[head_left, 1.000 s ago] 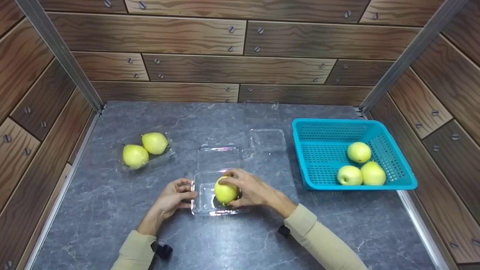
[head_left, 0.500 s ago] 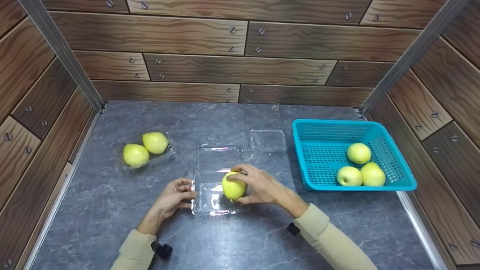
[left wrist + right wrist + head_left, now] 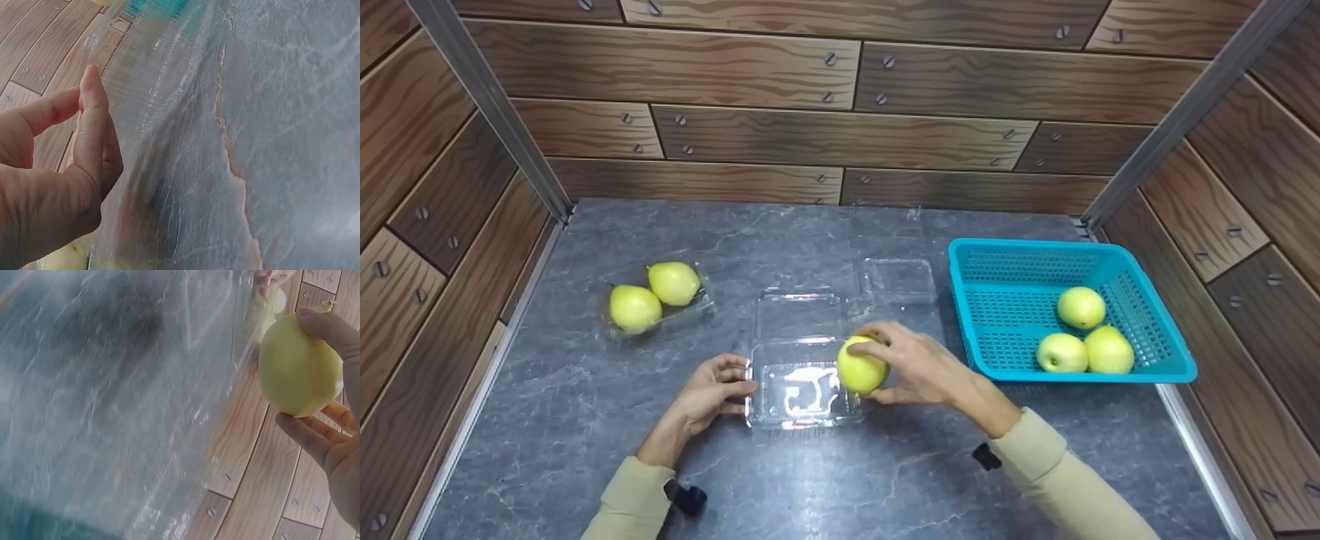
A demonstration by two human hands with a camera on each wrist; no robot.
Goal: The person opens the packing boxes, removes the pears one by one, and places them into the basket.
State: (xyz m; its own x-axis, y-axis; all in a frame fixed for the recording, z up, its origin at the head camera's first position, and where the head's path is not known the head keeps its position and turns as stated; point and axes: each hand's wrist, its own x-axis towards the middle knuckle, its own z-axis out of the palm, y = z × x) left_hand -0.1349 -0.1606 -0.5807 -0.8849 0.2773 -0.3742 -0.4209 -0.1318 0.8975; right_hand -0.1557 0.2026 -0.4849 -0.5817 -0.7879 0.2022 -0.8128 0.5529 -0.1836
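A yellow-green pear (image 3: 862,364) is gripped by my right hand (image 3: 915,364), thumb on one side and fingers on the other. The right wrist view shows the pear (image 3: 301,365) with its short stem beside the thumb. It hangs over the right edge of a clear plastic clamshell container (image 3: 769,416), whose lid (image 3: 799,315) lies folded back behind it. My left hand (image 3: 711,394) pinches the container's left rim between thumb and fingers; up close in the left wrist view, the left hand (image 3: 73,152) is at the clear wall.
A turquoise basket (image 3: 1072,375) with several pears stands at right. Another clear container, holding two pears (image 3: 635,308), sits at the left back. An additional clear clamshell (image 3: 898,281) lies behind, near the basket. Wood-patterned walls (image 3: 780,135) enclose the grey marbled table (image 3: 720,247).
My right hand has carried the pear to the right, from inside the container to its right edge. The left hand stays at the left rim.
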